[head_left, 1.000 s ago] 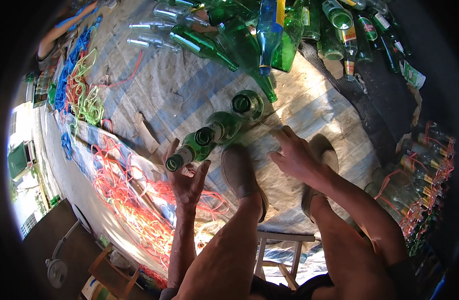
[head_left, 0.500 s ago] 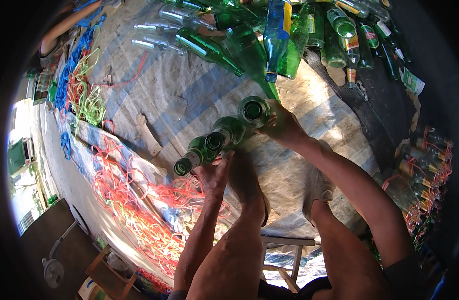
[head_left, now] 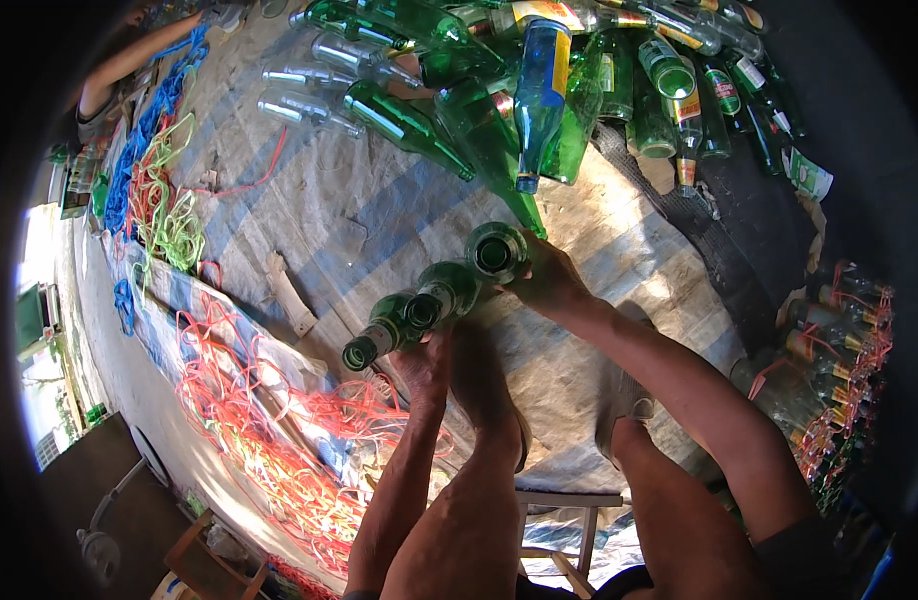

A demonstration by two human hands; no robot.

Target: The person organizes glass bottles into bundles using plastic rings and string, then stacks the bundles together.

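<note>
three green glass bottles stand in a tight row on the grey-and-blue striped woven mat [head_left: 379,215] on the ground, mouths open toward the camera. the left hand [head_left: 421,362] is pressed against the near side of the row, fingers wrapped around the lower part of the middle green bottle [head_left: 441,296], with the left green bottle [head_left: 374,338] just beside the hand and touching its neighbour. the right hand [head_left: 547,280] is closed around the side of the wide-mouthed green bottle [head_left: 496,252] at the right end of the row; the fingertips are hidden behind the glass. so both hands are curled onto bottles, neither one lying flat or free.

the person's bare foot [head_left: 484,385] rests on the mat right below the row, between the two forearms. beyond the row, well apart from the hands, a heap of green glass bottles [head_left: 479,120] lies on its side, with a blue glass bottle with a yellow label [head_left: 539,90] lying on top, neck pointing toward the row. clear glass bottles [head_left: 309,105] lie flat further left. tangled orange and red cord [head_left: 269,430] spreads along the mat's left edge, green and blue cord [head_left: 164,200] beyond it. at the top left another person's forearm [head_left: 129,65] reaches in.
</note>
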